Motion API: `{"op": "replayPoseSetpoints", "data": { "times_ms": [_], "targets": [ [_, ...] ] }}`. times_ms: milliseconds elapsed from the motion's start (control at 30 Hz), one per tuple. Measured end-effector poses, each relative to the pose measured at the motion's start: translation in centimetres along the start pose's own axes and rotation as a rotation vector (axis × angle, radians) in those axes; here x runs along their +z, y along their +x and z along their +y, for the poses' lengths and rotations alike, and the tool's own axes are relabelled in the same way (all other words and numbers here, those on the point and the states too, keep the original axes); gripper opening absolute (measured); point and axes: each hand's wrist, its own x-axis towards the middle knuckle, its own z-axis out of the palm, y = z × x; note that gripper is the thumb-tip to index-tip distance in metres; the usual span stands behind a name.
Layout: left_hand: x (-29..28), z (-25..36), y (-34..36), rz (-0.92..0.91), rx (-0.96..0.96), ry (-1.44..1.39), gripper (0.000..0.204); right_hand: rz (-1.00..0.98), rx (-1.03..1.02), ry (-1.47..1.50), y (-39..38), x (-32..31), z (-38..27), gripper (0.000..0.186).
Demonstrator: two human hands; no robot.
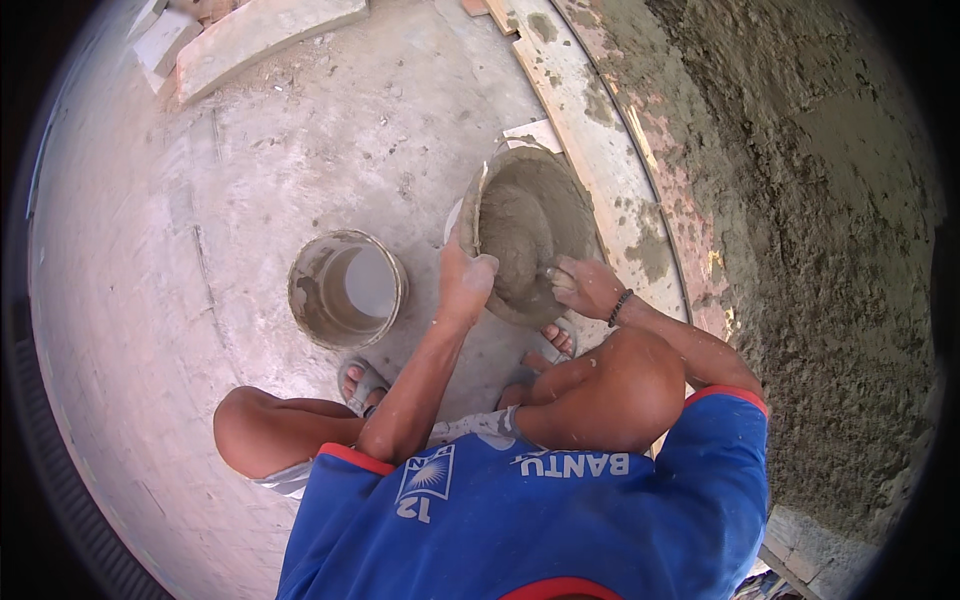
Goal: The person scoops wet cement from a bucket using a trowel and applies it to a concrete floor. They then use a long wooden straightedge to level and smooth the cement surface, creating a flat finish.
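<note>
A mortar-caked bucket [575,195] stands tilted between my feet and the wall, with wet grey mortar [515,240] inside. My left hand [468,280] is closed on its near left rim, thumb toward the inside. At the near right side of the opening is my right hand [588,288], its fingers curled at the mortar. A small grey piece shows by those fingers, but what they grip is too hidden to name. To the left, a second bucket [302,290] stands upright, holding pale, cloudy water [370,282].
Rough wet mortar covers the wall [800,220] on my right. A mortar-spotted board [590,130] runs along its foot, beside the tilted bucket. Pale slabs [265,40] lie at the far left on the concrete floor [150,260]. My sandalled feet [360,385] flank the work.
</note>
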Motion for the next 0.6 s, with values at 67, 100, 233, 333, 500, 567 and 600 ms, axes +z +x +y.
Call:
{"op": "replayPoseSetpoints", "data": {
  "times_ms": [67,100,233,333,500,567,600],
  "targets": [
    [-0.6,0.1,0.3,0.024,-0.003,0.011,0.061,0.041,0.022,0.047,-0.1,-0.5,-0.1,0.038],
    [-0.8,0.1,0.4,0.028,-0.005,0.000,0.060,0.019,0.067,0.056,-0.4,-1.5,-0.8,0.039],
    [-0.8,1.2,0.5,0.005,-0.117,-0.027,0.056,0.042,0.072,-0.143,-1.6,-2.1,1.9,0.042],
    [-1.1,1.6,1.0,0.011,-0.192,0.042,0.056,0.083,0.112,-0.102,-2.3,-3.8,1.0,0.044],
    [-0.8,1.2,1.2,0.016,-0.161,-0.063,0.046,0.094,0.139,-0.006,-2.8,-6.5,0.7,0.040],
    [-0.2,1.4,1.2,0.029,-0.170,-0.058,0.043,0.166,0.143,0.030,-3.9,-8.3,0.4,0.039],
    [-0.4,1.3,1.2,0.037,-0.183,-0.028,0.042,0.235,0.104,0.027,-4.2,-9.2,0.6,0.039]
  ]
}}
